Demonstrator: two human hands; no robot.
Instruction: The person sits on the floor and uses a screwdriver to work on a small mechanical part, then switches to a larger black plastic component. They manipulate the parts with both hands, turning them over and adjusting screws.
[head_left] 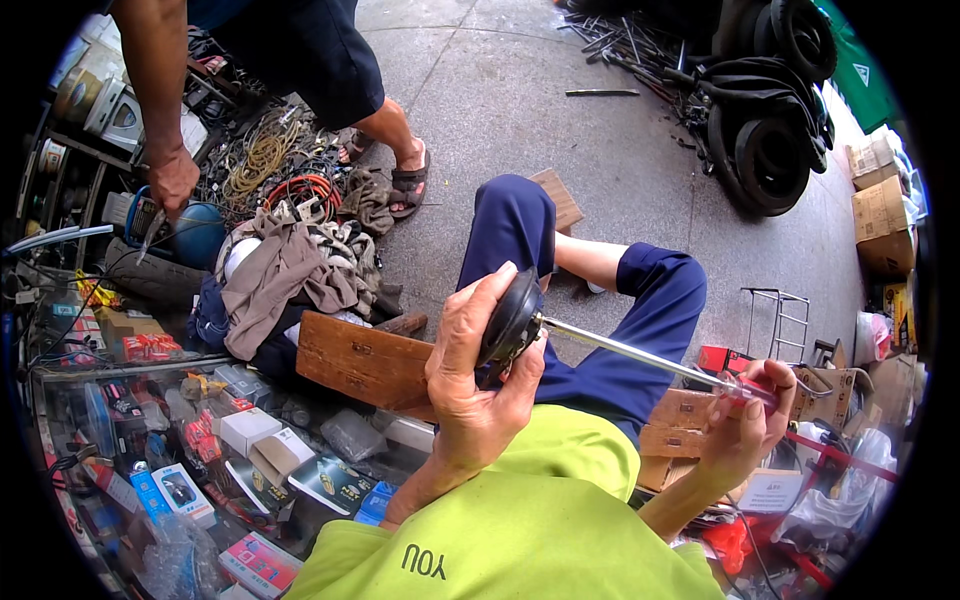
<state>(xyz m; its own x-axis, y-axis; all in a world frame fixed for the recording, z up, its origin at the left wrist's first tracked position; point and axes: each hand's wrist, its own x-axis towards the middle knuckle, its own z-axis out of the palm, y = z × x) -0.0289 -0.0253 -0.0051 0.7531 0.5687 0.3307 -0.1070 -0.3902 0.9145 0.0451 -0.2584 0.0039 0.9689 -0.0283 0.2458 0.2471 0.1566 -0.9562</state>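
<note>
My left hand (468, 405) is closed around a black, round, disc-shaped part (512, 318), held up on edge above my lap. Its exact kind cannot be made out. In my right hand (738, 440) is a screwdriver (640, 354), gripped by its red, see-through handle. The long metal shaft runs leftward, and its tip meets the side of the black part facing my right hand. My fingers and palm hide some of that part. Both hands are over my bent legs in dark blue trousers.
A wooden bench (360, 362) is beside my legs. At the left, a glass-topped case (150, 372) carries small boxes and packets. Another person's hand (172, 180) is near a blue round object (200, 236). Beyond lie tangled cables (262, 150), cloths (285, 285) and black tyres (772, 166).
</note>
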